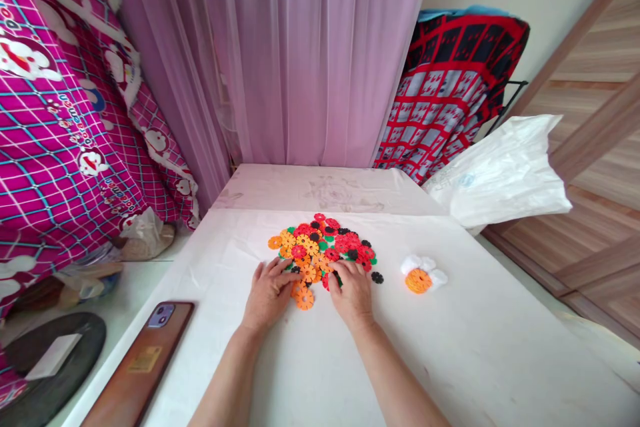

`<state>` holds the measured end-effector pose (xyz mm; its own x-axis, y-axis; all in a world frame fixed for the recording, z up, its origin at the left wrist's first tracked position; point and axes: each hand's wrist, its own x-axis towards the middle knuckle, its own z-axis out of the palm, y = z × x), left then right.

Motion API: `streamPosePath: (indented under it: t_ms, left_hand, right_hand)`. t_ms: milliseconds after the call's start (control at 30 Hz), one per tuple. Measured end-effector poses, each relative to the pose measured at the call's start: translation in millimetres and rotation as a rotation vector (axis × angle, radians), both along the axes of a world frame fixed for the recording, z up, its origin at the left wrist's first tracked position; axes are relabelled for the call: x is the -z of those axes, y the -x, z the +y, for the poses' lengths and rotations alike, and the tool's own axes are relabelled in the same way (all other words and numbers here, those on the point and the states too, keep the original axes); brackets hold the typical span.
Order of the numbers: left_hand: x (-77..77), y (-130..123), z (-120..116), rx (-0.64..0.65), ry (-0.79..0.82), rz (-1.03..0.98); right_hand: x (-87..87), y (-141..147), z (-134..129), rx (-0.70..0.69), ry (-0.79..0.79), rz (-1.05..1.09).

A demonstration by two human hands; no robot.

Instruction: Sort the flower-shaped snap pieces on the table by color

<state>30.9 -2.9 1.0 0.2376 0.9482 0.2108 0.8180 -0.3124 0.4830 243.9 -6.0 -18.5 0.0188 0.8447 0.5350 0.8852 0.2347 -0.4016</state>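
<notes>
A loose pile of flower-shaped discs [313,248] lies mid-table on the white cloth [310,363]. Thin and flat, with notched, petal-like rims, they overlap in a jumble: orange and yellow toward the left and near side, red toward the right and far side, black and green scattered between. The left hand [270,292] rests at the pile's near left edge, fingers loosely spread; the right hand [353,290] touches its near right, fingers bent, thumb apart.

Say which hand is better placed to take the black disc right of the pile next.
Probably the right hand: it's beside that black disc; the left hand is farther, at the pile's left.
</notes>
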Motion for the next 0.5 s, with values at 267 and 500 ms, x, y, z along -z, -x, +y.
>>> streamPosePath:
  t_ms: [267, 500]
  left_hand:
    - [14.3, 4, 11, -0.195, -0.189, -0.216]
    - [12.6, 4, 11, -0.187, -0.176, -0.211]
  right_hand:
    - [-17.0, 24, 6, -0.293, 0.089, -0.083]
    - [-14.8, 29, 12, -0.293, 0.177, -0.050]
